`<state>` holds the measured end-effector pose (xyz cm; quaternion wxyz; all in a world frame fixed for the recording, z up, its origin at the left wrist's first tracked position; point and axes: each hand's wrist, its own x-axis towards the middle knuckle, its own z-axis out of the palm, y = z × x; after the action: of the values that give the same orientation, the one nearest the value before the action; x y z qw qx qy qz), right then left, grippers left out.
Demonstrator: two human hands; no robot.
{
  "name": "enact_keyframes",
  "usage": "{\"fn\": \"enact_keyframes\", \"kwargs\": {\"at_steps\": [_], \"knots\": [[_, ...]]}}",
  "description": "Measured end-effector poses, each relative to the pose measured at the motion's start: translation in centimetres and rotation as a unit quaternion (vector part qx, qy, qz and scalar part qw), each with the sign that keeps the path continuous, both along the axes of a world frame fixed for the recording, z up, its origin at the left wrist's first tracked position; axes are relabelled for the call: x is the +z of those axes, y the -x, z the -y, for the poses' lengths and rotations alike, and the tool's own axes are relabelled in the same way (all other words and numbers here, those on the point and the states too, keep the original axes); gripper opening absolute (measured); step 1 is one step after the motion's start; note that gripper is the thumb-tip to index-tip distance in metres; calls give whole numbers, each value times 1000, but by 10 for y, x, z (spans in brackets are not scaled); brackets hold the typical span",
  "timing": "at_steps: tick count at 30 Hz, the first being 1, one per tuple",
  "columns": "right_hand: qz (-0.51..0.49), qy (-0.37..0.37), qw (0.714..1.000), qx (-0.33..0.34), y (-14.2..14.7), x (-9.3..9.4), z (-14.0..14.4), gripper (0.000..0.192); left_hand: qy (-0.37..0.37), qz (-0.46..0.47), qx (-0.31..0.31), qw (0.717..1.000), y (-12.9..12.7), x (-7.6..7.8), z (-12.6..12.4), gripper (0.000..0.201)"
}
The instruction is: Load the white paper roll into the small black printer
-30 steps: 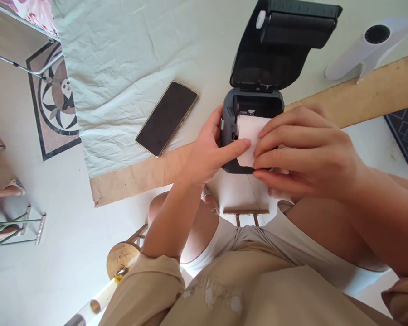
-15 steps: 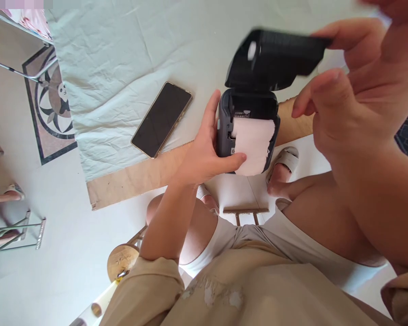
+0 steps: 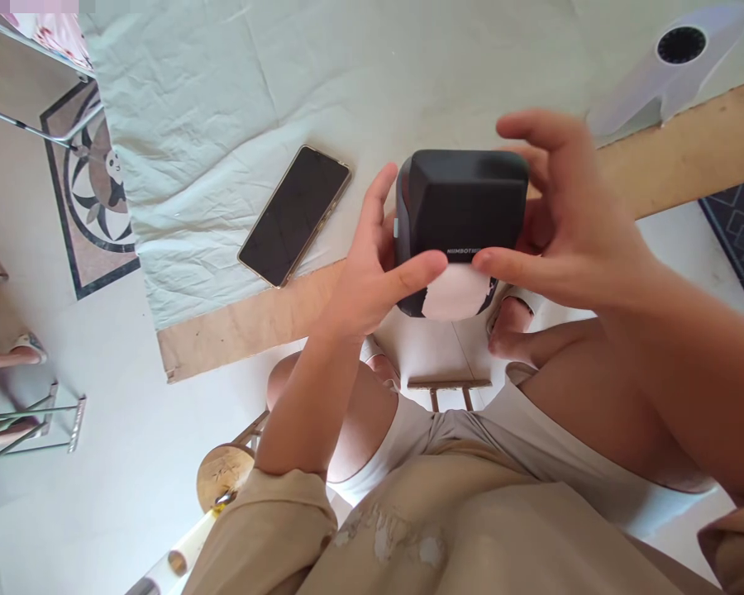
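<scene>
white paper [image 3: 455,293] lies in the boxy black plastic printer [image 3: 411,305], gripped by the left hand [image 3: 372,279] at the edge of the cloth-covered table [image 3: 211,124], its dark lid [image 3: 471,205] folded over but perhaps unlatched, the right hand [image 3: 574,219] thumbing it, that grip's closure impossible to tell.
</scene>
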<state>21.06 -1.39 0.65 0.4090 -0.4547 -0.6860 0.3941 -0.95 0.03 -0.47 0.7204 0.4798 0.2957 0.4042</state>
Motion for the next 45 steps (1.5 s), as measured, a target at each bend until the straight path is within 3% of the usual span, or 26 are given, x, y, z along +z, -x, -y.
{"fn": "enact_keyframes", "kwargs": {"at_steps": [4, 12, 24, 31, 37, 43, 45], "knots": [[-6, 22, 999, 24, -2, -9, -6, 74, 18, -49, 28, 998, -5, 5, 2, 57], [6, 31, 999, 20, -1, -10, -9, 70, 18, -54, 31, 998, -6, 7, 1, 49], [-14, 47, 999, 21, 2, -9, -10, 67, 36, -60, 37, 997, -7, 8, -1, 54], [-52, 62, 997, 20, -4, -8, -8, 77, 11, -3, 22, 1000, -10, 9, 0, 41], [-37, 57, 998, 1, 1, -6, -3, 69, 19, 12, 53, 998, -11, 4, -2, 42], [-16, 72, 996, 52, -8, -7, -6, 92, 22, 41, 83, 995, -10, 1, -3, 34], [10, 48, 998, 39, -12, -5, -7, 95, 36, 35, 92, 994, -10, 1, -3, 33]]}}
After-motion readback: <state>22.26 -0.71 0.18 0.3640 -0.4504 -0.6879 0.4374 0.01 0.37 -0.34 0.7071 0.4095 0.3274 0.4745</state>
